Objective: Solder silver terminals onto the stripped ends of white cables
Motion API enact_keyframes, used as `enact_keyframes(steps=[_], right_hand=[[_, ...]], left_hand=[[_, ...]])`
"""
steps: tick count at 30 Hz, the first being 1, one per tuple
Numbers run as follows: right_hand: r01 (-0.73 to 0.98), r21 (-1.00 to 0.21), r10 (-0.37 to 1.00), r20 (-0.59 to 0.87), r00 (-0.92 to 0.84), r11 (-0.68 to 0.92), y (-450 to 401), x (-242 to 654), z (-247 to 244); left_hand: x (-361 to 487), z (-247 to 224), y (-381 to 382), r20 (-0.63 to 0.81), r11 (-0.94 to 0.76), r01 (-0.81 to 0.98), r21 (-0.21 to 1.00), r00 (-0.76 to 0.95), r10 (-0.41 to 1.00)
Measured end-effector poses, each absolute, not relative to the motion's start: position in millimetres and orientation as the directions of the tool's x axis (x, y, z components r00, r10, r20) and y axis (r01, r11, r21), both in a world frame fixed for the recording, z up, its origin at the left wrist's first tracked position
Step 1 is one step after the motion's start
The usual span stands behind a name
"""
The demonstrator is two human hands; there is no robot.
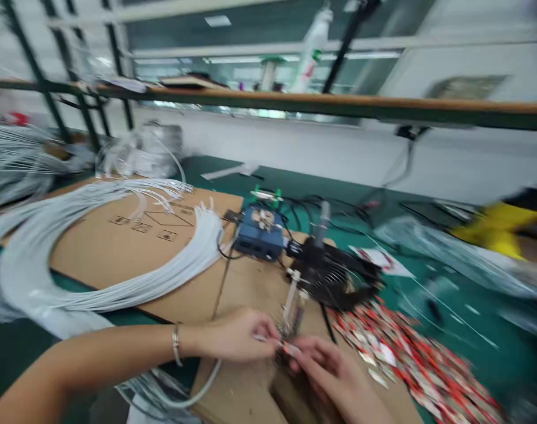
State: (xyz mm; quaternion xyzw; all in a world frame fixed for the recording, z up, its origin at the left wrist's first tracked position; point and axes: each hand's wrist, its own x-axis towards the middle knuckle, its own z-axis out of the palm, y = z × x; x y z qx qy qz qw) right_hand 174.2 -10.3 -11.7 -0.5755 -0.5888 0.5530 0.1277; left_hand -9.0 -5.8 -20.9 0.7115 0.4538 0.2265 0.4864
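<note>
Near the bottom middle, my left hand [246,334] has its fingers pinched round the end of a white cable [209,383]. Close beside it, my right hand [324,368] pinches a small red and white piece [290,349]. The fingertips of both hands nearly meet in front of an upright metal tool [299,312]. A brown block [290,391] lies below them. Motion blur hides the exact contact between cable and piece.
A large bundle of white cables [162,288] curves over cardboard [113,253] at left. Behind my hands stand a blue box [259,232] and a black fan-like device [334,274]. Many red and silver pieces [418,365] lie at right. A shelf [251,97] crosses above.
</note>
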Motion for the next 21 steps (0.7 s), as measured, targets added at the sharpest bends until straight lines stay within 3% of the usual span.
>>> enact_keyframes(steps=[6,15,21], right_hand=[[0.329,-0.858,0.803,-0.496,-0.331,-0.395,-11.3,174.0,-3.3],[0.263,-0.875,0.812,-0.478,-0.334,-0.407,-8.5,177.9,-0.4],[0.241,-0.876,0.811,-0.48,-0.334,-0.419,-7.2,179.3,-3.0]], left_hand=[[-10.4,-18.1,-4.1,-0.152,-0.095,0.397,0.913,0.547,0.823],[-7.4,-2.3,-1.7,-0.213,-0.106,0.493,0.864,0.548,0.809],[-5.5,4.9,3.2,-0.168,-0.181,0.516,0.837,0.559,0.812]])
